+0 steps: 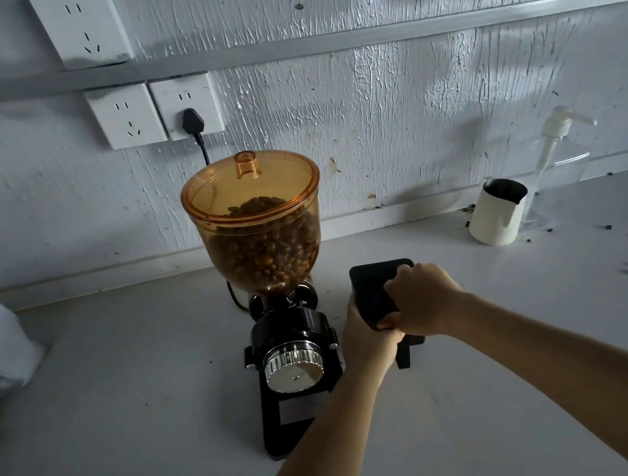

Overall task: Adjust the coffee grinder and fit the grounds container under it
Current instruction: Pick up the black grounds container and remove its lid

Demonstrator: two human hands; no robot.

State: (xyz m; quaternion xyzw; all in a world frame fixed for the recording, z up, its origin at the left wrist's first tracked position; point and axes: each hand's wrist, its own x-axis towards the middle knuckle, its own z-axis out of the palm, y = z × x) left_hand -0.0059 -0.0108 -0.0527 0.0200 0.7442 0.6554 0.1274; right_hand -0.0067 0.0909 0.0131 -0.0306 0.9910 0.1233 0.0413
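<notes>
Both hands, left (366,340) and right (424,302), were clamped around the black grounds container (372,290), just right of the coffee grinder (286,326). Risk: careless insertion could knock the top-heavy bean hopper (257,222).

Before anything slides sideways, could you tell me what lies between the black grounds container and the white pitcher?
Head view: bare grey counter between black grounds container and white pitcher.

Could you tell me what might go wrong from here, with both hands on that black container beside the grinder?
The grinder is tall, its bean hopper full and top-heavy; nudging it while sliding the grounds container in could tip it. It looks plugged in, so bumping a switch is a risk. The left hand and right hand hide the container's opening, so misalignment may go unnoticed.
</notes>
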